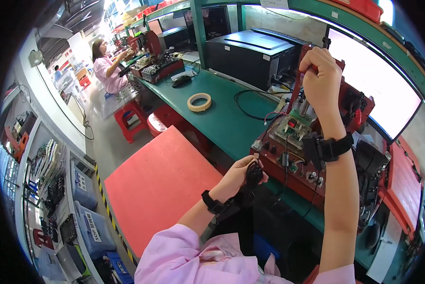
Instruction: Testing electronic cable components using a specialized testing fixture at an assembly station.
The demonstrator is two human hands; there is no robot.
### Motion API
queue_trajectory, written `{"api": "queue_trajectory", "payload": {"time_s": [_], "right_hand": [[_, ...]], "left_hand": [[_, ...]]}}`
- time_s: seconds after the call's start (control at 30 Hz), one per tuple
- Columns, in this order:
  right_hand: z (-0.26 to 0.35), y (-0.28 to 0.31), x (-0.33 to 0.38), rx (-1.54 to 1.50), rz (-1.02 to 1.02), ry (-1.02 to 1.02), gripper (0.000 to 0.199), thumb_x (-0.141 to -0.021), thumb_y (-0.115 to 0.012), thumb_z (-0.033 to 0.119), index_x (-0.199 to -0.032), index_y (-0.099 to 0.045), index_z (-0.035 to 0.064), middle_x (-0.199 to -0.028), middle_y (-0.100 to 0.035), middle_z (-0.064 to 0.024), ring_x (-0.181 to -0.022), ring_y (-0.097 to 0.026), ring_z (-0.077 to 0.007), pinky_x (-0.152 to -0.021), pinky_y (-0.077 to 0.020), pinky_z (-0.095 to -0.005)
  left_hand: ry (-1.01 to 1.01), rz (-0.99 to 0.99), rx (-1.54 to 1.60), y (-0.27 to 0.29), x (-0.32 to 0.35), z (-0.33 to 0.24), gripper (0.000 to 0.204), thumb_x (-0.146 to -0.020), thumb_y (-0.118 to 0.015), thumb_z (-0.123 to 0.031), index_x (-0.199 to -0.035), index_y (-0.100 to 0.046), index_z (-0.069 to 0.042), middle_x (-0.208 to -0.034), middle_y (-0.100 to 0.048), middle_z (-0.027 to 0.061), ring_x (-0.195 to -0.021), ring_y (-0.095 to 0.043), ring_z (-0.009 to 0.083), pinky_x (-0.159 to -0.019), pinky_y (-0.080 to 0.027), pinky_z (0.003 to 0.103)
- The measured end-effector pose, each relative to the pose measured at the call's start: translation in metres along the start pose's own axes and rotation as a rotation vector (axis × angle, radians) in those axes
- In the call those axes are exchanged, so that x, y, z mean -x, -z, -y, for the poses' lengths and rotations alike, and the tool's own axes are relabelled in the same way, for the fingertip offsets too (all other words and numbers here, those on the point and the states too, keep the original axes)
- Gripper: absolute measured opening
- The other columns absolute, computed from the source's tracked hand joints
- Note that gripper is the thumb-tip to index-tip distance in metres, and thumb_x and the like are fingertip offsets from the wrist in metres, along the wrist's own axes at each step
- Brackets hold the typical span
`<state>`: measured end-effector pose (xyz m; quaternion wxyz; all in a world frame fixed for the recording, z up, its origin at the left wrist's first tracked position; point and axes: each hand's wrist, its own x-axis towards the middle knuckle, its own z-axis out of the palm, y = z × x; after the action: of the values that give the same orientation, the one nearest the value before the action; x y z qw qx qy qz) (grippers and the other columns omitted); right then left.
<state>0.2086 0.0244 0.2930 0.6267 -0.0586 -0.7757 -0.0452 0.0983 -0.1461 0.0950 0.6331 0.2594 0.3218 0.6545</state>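
Observation:
My left hand (243, 179) is closed around a coiled black cable (254, 174), with a small light-coloured plug end showing above the fingers. It is at the front edge of a dark red test fixture (288, 177). Higher up, my right hand (322, 71) makes a fist at the top of the fixture's upright, around what looks like a lever handle; a dark tip (326, 41) sticks out above the knuckles. Below that fist, a green circuit board (300, 117) sits in a clear holder under a metal rod. A black cable with a thick barrel (285, 158) lies across the fixture's front.
A roll of tape (199, 102) and a mouse (181, 81) lie on the green bench (222, 124). Behind are a black printer-like box (245, 57) and a lit monitor (371, 80). A pink foam board (160, 189) is at my left. Another person (109, 66) sits farther along.

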Motion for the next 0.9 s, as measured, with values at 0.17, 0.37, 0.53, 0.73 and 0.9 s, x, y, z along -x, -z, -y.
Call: {"api": "queue_trajectory", "payload": {"time_s": [0.17,0.37,0.53,0.73,0.9], "right_hand": [[-0.003,0.002,0.002,0.011,-0.005,0.002,0.014,-0.058,-0.042,-0.014,-0.065,-0.047,-0.003,-0.063,-0.047,-0.0096,-0.066,-0.049,-0.0233,-0.06,-0.0384,-0.0287],[-0.004,-0.001,0.0,0.017,-0.034,0.043,0.014,-0.058,-0.044,-0.013,-0.064,-0.048,-0.0022,-0.064,-0.049,-0.0099,-0.068,-0.051,-0.0251,-0.062,-0.0402,-0.0306],[-0.009,-0.004,0.002,0.013,-0.058,0.059,0.014,-0.058,-0.044,-0.013,-0.064,-0.049,-0.0012,-0.064,-0.05,-0.0093,-0.068,-0.051,-0.0259,-0.064,-0.0409,-0.0309],[-0.007,-0.003,0.003,-0.006,-0.047,0.016,0.014,-0.058,-0.044,-0.013,-0.064,-0.048,-0.0011,-0.064,-0.049,-0.0093,-0.068,-0.051,-0.0262,-0.067,-0.0412,-0.0311],[-0.006,-0.005,0.002,-0.017,-0.066,0.041,0.014,-0.058,-0.044,-0.013,-0.064,-0.048,-0.0009,-0.064,-0.049,-0.0092,-0.068,-0.05,-0.0266,-0.068,-0.0409,-0.0315]], "left_hand": [[0.062,0.061,-0.098,0.01,-0.017,-0.009,0.01,-0.092,-0.047,-0.006,-0.092,-0.055,0.0,-0.078,-0.06,0.0073,-0.074,-0.065,0.024,-0.068,-0.054,0.032],[0.081,0.143,-0.214,0.023,-0.026,-0.02,0.015,-0.093,-0.049,-0.013,-0.088,-0.056,0.0,-0.079,-0.06,0.007,-0.07,-0.065,0.0227,-0.065,-0.054,0.032],[0.056,0.1,-0.25,0.027,-0.024,-0.021,0.019,-0.093,-0.051,-0.017,-0.088,-0.056,0.001,-0.079,-0.06,0.007,-0.068,-0.064,0.0221,-0.065,-0.053,0.032],[0.057,0.07,-0.278,0.029,-0.026,-0.022,0.02,-0.093,-0.052,-0.018,-0.086,-0.057,0.001,-0.077,-0.061,0.0078,-0.067,-0.065,0.0226,-0.065,-0.054,0.033],[0.071,0.074,-0.341,0.035,-0.026,-0.031,0.025,-0.093,-0.053,-0.023,-0.083,-0.057,0.001,-0.073,-0.062,0.0088,-0.065,-0.065,0.0223,-0.063,-0.054,0.033]]}}
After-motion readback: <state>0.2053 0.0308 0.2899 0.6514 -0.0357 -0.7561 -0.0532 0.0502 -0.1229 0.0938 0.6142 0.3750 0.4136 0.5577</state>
